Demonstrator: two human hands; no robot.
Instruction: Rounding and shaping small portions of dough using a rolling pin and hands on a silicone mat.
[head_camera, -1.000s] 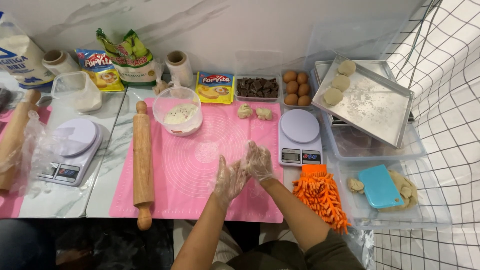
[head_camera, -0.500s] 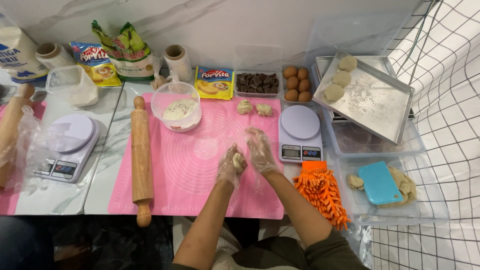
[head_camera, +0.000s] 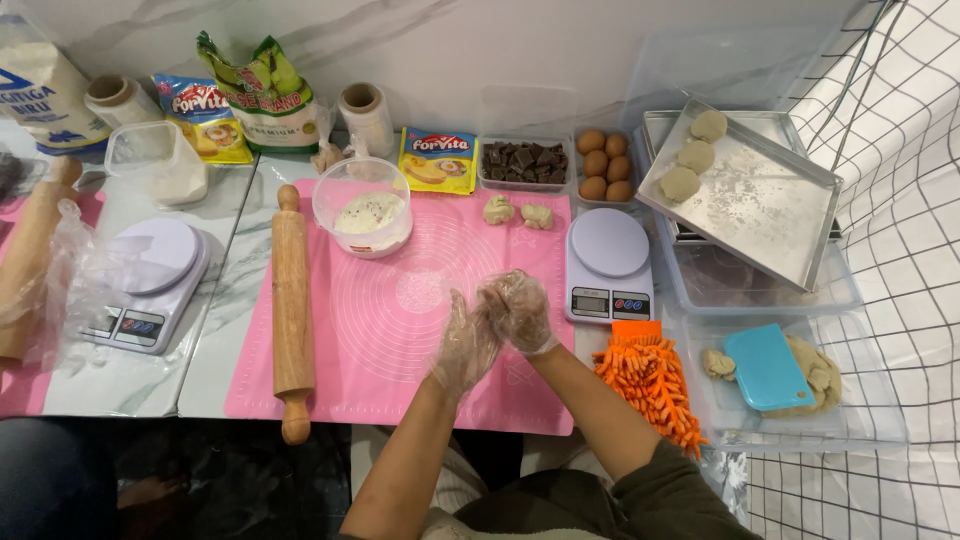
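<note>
rolling pin (head_camera: 292, 310) left on mat (head_camera: 380, 310) | bowl (head_camera: 362, 207) behind | scale (head_camera: 608, 264) right of mat

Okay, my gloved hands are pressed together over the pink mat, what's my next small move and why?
Probably carry what you're rolling to the tray: your left hand and right hand are cupped together, three dough rounds already sit there, with bare space beside them.

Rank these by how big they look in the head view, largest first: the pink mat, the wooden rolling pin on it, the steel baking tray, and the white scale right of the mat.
1. pink mat
2. steel baking tray
3. wooden rolling pin and white scale: unsure. The pin is longer and thin, the scale shorter and wider.
</note>
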